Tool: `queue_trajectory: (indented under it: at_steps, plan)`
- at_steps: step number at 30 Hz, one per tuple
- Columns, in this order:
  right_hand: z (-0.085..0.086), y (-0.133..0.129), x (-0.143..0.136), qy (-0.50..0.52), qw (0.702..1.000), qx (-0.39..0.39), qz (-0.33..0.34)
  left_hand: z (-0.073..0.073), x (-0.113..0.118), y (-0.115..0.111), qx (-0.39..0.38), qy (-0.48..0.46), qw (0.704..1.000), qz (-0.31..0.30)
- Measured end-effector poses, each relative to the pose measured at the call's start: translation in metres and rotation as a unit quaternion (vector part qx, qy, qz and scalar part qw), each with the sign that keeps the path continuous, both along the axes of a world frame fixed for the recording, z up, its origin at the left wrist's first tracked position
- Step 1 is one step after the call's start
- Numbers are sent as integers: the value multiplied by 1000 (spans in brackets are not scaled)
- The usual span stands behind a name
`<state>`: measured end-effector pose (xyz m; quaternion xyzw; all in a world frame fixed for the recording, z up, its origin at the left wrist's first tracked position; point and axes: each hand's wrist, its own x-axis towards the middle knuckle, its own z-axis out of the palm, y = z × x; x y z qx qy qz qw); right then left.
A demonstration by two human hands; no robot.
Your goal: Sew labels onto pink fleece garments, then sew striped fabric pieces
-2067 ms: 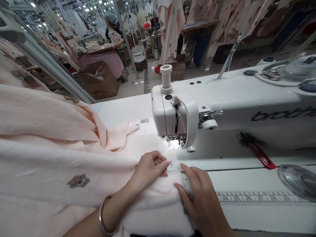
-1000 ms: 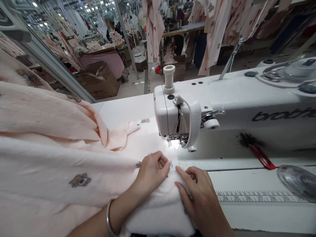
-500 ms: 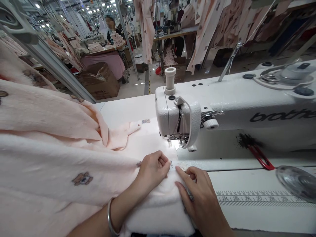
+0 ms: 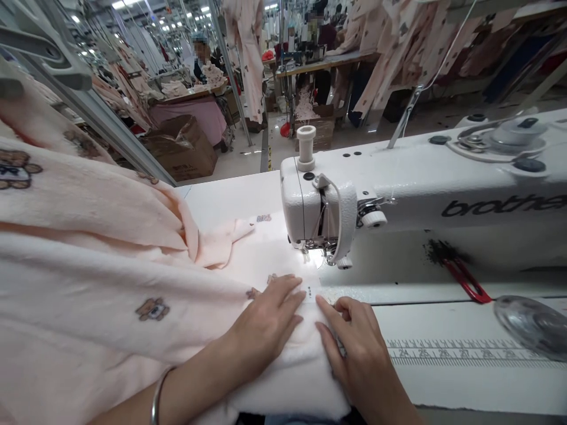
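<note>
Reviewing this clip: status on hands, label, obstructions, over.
Left hand open on pink fabric. Right hand, index fingertip by printed label. Label uncovered; red tool well aside.

a person (image 4: 198, 69) is behind a table (image 4: 195, 94) draped with pink cloth (image 4: 206, 120), a cardboard box (image 4: 186, 156) stands on the floor (image 4: 241, 160) and pink garments (image 4: 249, 56) hang beside a metal pole (image 4: 231, 71)

The left hand (image 4: 266, 327) lies flat on the pale pink bear-print plush fabric (image 4: 190, 307); the right hand (image 4: 361, 348) touches the small white printed label (image 4: 310, 294), near the white sewing machine (image 4: 319, 206) on the white counter (image 4: 443, 321).
</note>
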<state>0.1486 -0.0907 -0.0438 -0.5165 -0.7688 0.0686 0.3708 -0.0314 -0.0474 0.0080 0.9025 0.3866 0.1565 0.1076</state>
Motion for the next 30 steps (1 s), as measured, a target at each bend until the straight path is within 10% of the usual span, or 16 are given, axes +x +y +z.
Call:
queue_trajectory:
  at_steps: [5,18,30]
  plan:
    - [-2,0,0,-2,1000,3,0,-6,-7,-3,66,92,986,-121]
    - [1,0,4,15,1000,-21,7,-10,-9,-2,75,118,982,-126]
    - [12,18,0,-176,984,36,-14,-14,-16,16,84,121,979,-140]
